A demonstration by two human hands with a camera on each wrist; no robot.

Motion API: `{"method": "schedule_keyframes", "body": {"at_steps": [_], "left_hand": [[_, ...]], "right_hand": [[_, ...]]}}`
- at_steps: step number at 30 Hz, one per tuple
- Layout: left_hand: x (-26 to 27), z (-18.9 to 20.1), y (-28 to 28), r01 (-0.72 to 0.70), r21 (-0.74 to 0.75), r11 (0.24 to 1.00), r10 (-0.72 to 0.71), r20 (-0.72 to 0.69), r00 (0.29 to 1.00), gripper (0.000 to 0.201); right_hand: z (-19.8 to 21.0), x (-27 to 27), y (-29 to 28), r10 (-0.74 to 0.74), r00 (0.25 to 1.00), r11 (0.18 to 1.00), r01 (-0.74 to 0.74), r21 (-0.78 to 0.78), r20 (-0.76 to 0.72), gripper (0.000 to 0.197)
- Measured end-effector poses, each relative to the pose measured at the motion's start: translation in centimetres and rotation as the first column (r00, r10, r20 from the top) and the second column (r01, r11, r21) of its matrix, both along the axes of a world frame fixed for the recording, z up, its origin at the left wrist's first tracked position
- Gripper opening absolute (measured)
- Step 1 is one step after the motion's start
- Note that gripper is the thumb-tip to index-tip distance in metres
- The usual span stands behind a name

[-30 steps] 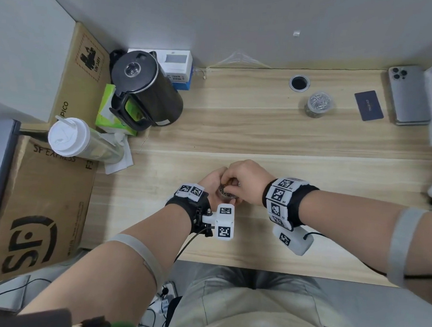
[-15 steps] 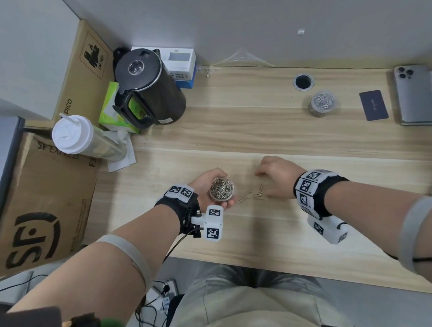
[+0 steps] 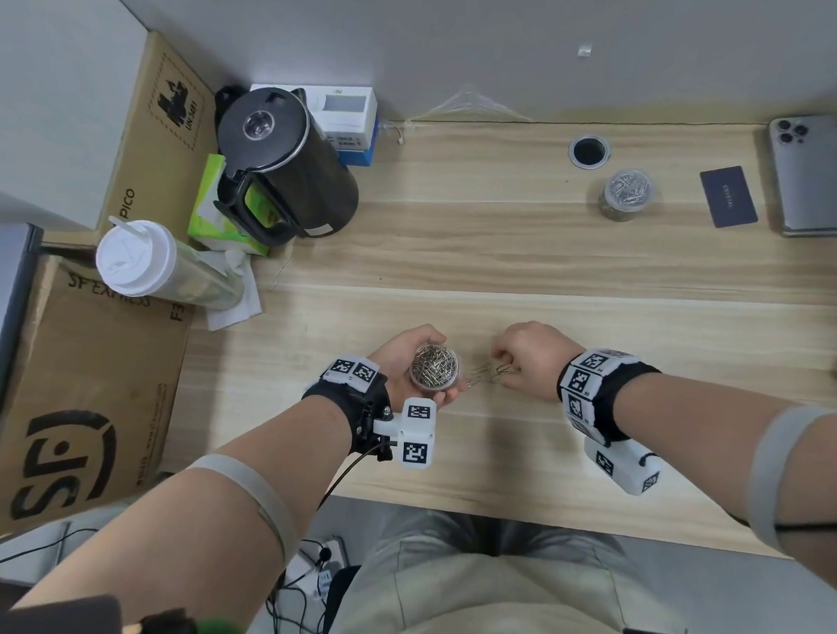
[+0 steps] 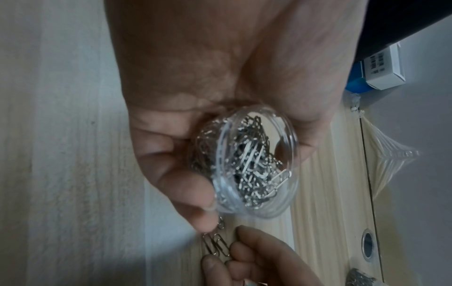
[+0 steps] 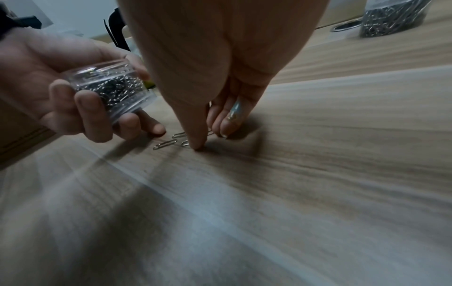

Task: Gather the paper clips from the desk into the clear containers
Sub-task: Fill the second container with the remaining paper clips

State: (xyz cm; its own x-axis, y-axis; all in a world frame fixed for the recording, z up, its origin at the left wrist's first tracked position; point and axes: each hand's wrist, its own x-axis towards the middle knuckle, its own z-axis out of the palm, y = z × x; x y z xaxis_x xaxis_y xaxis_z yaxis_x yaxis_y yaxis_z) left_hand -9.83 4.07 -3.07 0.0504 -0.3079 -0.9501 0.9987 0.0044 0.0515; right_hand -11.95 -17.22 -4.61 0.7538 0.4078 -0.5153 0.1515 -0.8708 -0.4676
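My left hand (image 3: 407,352) grips the open clear container (image 3: 434,368); loose paper clips (image 3: 490,373) lie on the desk (image 3: 507,253) just right of it, under my right hand (image 3: 530,359) (fingertips down, pinch unclear).

Our left hand (image 4: 220,81) curls its fingers (image 4: 181,185) and thumb round a clear container (image 4: 254,162), tilted so we look into its open mouth at a tangle of silver paper clips. Just past our fingertips, a few loose paper clips (image 4: 215,243) lie on the pale wooden worktop (image 4: 325,222), and the fingertips of our right hand (image 4: 254,259) rest right against them. Further beyond the hand we see a round metal grommet (image 4: 368,245) set in the worktop, with another heap of clips (image 4: 359,279) at the frame's edge.
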Motion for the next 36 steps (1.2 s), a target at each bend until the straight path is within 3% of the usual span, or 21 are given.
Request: {"method": "schedule_keyframes", "body": {"at_steps": [5,9,16,25,31,36], "left_hand": [[0.2,0.2,-0.1,-0.006,0.008,1.000,0.006,0.016,1.000,0.039],[0.2,0.1,-0.1,-0.003,0.005,1.000,0.002,0.026,1.000,0.041],[0.2,0.2,-0.1,0.001,0.003,1.000,-0.001,0.023,1.000,0.043],[0.0,0.1,0.2,-0.007,-0.014,1.000,0.008,0.052,0.999,0.041],[0.0,0.0,0.9,-0.011,-0.041,0.999,0.014,0.074,0.997,0.043],[0.0,0.0,1.4,-0.023,-0.047,0.999,0.027,0.083,0.996,0.042]], "right_hand": [[0.2,0.0,0.4,0.005,0.999,1.000,-0.006,-0.030,-0.037,0.017],[0.4,0.1,0.5,0.025,0.998,0.999,-0.028,-0.044,-0.063,0.019],[-0.4,0.0,0.6,0.020,1.000,1.000,-0.020,0.021,0.014,0.011],[-0.2,-0.3,1.3,0.219,0.974,0.975,-0.221,-0.028,-0.049,0.014],[-0.2,-0.2,2.2,0.176,0.984,0.984,-0.176,0.010,-0.003,0.008],[0.0,0.3,2.3,0.143,0.988,0.989,-0.145,0.027,0.057,0.016]]}}
